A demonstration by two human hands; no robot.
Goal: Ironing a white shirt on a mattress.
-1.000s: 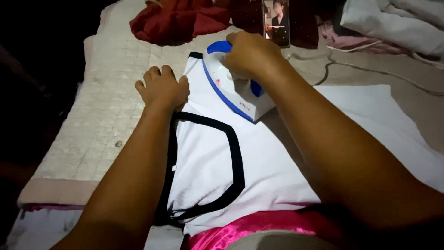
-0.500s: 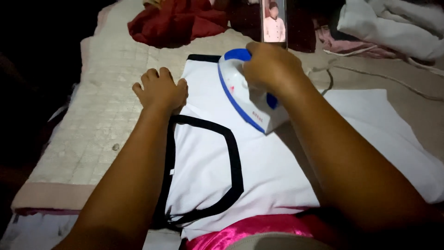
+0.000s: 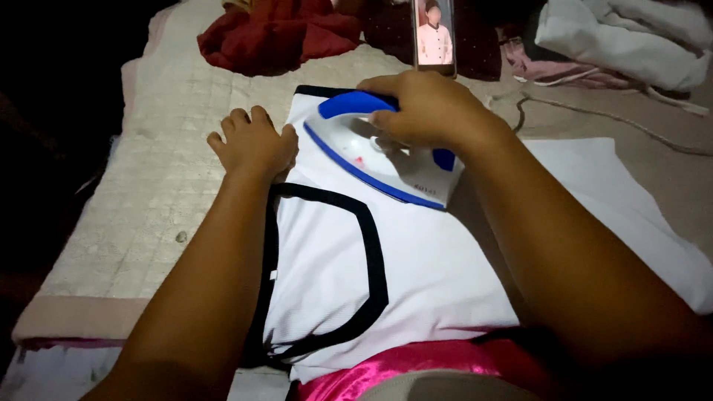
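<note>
A white garment with black trim point(image 3: 431, 260) lies flat on a pale quilted pad point(image 3: 163, 193). My right hand point(image 3: 431, 108) grips the handle of a white and blue iron point(image 3: 371, 160), whose sole rests on the upper part of the garment with its tip pointing left. My left hand point(image 3: 254, 142) presses flat on the garment's left edge, just left of the iron's tip, fingers curled over the edge.
A phone with a lit screen point(image 3: 434, 36) stands behind the iron. Red cloth point(image 3: 275, 33) is bunched at the back left, white and pink laundry point(image 3: 616, 37) at the back right. The iron's cord point(image 3: 594, 122) trails right. Pink satin point(image 3: 401, 364) lies near me.
The iron has swung so its tip points left toward my left hand, and lies flatter on the garment. My left hand has stayed in place.
</note>
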